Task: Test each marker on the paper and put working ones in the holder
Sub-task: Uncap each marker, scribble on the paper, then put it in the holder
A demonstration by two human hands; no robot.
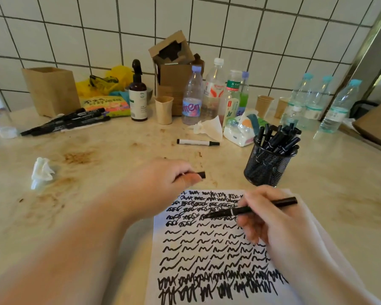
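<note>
A white paper covered in black scribbles lies on the counter in front of me. My right hand grips a black marker, its tip touching the paper's upper rows. My left hand hovers just above the paper's top left corner, pinching a black cap. A black mesh holder full of several black markers stands beyond the paper at the right. A white-barrelled marker lies alone on the counter. Several black markers lie in a group at the far left.
Against the tiled wall stand a wooden box, a brown pump bottle, cardboard boxes, paper cups, several water bottles and a tissue pack. A crumpled tissue lies at left. The beige counter is stained.
</note>
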